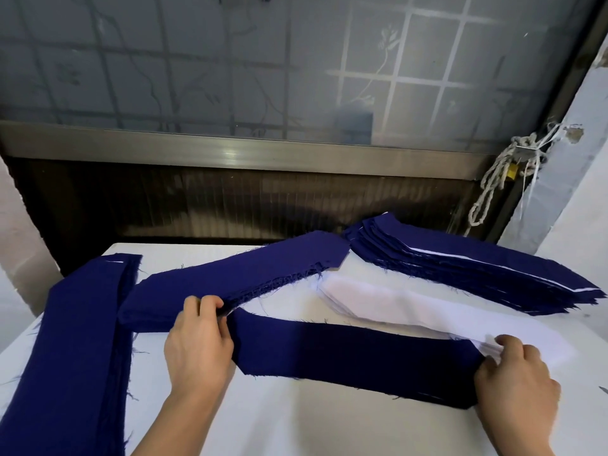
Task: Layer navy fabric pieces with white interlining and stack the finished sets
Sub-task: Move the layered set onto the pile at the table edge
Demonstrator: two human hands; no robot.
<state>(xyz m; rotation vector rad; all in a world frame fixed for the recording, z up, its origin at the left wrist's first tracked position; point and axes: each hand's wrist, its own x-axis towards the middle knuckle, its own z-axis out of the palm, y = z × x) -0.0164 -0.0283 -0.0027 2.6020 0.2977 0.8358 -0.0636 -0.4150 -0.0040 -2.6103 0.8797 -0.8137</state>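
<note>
Pairing step in hand: one navy piece lies flat on the table between the hands, right hand pinching the near end of the white interlining beside it, left hand curled on the navy pile's edge. Next, I judge, calls for peeling off one white sheet, laying it square on the navy, then moving the set onto the finished stack back right.
</note>
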